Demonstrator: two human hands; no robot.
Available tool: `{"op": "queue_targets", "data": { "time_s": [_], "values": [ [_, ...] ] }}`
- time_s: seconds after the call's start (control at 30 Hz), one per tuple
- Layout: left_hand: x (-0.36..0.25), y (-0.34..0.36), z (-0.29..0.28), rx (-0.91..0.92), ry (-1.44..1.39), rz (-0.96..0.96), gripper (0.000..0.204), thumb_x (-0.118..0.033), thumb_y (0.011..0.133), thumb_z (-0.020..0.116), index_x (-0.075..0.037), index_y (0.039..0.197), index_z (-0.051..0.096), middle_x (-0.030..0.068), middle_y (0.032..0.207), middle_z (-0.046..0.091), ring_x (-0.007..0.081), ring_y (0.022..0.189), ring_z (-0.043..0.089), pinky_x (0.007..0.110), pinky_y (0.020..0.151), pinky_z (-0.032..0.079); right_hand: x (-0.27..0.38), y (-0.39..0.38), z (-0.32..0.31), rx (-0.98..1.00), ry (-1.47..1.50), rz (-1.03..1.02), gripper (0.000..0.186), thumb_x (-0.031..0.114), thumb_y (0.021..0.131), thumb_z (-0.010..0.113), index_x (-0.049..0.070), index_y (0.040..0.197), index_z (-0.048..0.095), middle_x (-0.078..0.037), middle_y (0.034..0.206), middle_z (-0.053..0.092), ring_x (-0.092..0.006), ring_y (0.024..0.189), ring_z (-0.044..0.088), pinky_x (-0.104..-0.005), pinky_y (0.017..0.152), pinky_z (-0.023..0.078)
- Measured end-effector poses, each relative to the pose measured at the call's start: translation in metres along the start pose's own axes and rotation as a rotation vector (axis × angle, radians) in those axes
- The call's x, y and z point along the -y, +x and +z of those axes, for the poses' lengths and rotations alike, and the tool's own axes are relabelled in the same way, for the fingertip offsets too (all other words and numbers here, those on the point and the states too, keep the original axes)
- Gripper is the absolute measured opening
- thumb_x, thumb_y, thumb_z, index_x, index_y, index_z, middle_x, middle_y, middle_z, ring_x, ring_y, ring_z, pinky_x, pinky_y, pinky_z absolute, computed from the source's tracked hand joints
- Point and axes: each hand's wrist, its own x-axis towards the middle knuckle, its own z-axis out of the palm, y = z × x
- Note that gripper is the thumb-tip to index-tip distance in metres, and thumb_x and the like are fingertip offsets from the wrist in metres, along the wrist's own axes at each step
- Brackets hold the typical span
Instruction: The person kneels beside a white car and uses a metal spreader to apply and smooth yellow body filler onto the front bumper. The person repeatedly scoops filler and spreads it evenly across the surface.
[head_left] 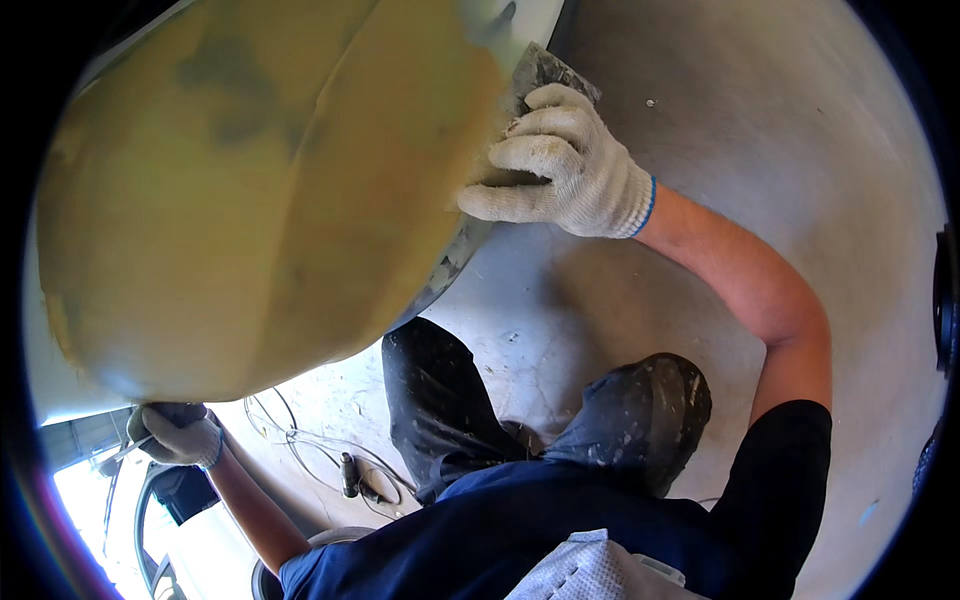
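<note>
A large curved panel (250,180), mostly yellow-olive with darker patches and pale edges, fills the upper left. My right hand (560,160), in a white knitted glove, is closed on a mottled grey flat piece, possibly a spreader (550,72), against the panel's right edge. The thumb points left along that edge. My left hand (178,435), gloved too, is curled just under the panel's lower left edge around a thin pale object (125,452) that I cannot make out clearly.
My bent legs in dark, spattered trousers are over a grey floor (760,140). Tangled cables (290,435) and a small cylindrical tool (350,475) lie below the panel. At lower left is a white vehicle (205,555) with an open dark-framed door.
</note>
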Motion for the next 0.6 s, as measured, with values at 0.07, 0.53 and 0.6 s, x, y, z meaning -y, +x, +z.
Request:
{"op": "queue_targets", "data": {
  "time_s": [0.07, 0.53, 0.6],
  "values": [
    [-0.006, 0.001, 0.003, 0.001, 0.004, 0.006, 0.023, -0.022, 0.101, 0.058, -0.005, 0.086, 0.06, 0.0045, 0.061, 0.058, 0.0082, 0.037, 0.045, 0.022, 0.032, 0.036, 0.002, -0.004, -0.015, 0.089, -0.027, -0.003, 0.048, 0.021, 0.08, 0.075, 0.045, 0.121, 0.072, 0.005, 0.11, 0.049, -0.0196, 0.108, 0.049, -0.0392, 0.099, 0.051],
    [-0.021, 0.001, 0.01, -0.006, -0.129, -0.04, 0.027, -0.027, 0.101, 0.061, -0.005, 0.086, 0.057, 0.0069, 0.062, 0.061, 0.0103, 0.037, 0.048, 0.023, 0.033, 0.037, -0.026, 0.098, -0.012, -0.138, -0.073, -0.058, 0.047, 0.023, 0.079, 0.077, 0.047, 0.12, 0.075, 0.007, 0.109, 0.051, -0.0204, 0.103, 0.051, -0.037, 0.093, 0.051],
    [-0.017, 0.0, 0.006, -0.008, -0.145, -0.059, 0.026, -0.025, 0.101, 0.061, -0.004, 0.086, 0.058, 0.0072, 0.061, 0.061, 0.0112, 0.037, 0.048, 0.023, 0.034, 0.038, -0.025, 0.09, -0.013, -0.129, -0.064, -0.058, 0.047, 0.023, 0.079, 0.077, 0.047, 0.12, 0.075, 0.007, 0.109, 0.051, -0.0203, 0.103, 0.051, -0.0369, 0.093, 0.051]
  ]
}}
